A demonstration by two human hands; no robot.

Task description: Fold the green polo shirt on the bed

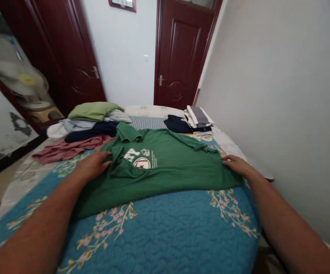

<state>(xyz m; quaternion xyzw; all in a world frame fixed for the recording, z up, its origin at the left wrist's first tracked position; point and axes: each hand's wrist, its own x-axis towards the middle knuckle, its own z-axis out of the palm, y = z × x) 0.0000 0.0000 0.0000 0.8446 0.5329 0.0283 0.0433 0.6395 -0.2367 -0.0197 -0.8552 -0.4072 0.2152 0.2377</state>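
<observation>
A green T-shirt (179,163) with white lettering and a round badge print lies spread across the bed, partly folded over along its near side. My left hand (95,165) is closed on the shirt's left part, next to a sleeve, with thumb and fingers at the cloth. At the opposite end, my right hand (236,164) pinches the shirt's right edge between thumb and fingers. Both forearms reach in from the lower corners. The folded layer hides part of the lettering.
A blue quilt (165,232) with floral sprigs covers the bed. Left of the shirt are heaped clothes, including a light green garment (93,110), a navy one (92,131) and a pink one (70,149). Folded clothes (197,117) are stacked at the back right, near the wall (281,95).
</observation>
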